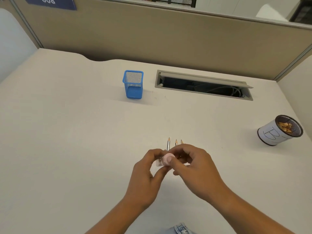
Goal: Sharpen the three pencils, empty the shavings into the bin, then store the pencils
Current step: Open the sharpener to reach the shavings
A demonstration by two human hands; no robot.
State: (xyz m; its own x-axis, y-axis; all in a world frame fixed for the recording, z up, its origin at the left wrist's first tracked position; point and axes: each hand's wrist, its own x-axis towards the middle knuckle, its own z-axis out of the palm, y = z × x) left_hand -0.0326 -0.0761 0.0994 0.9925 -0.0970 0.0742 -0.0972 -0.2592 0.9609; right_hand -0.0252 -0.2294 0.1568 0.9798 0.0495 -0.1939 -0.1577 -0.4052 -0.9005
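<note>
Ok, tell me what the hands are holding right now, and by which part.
Both hands hold the small pink sharpener. The left hand pinches its clear end; the right hand has its thumb on the round pink end. The pencils lie unheld.

The round bin [280, 130] standing at the right side of the counter [67, 132] is wrapped in white paper, and on that paper a large hand-drawn letter "B" can be read; a further stroke after it runs round the curve and cannot be made out. At the top left, a blue sign [50, 2] fixed to the partition wall carries white numerals, seen upside down and cut by the edge of the view; they read as "008" as they stand. No other writing is legible.
</note>
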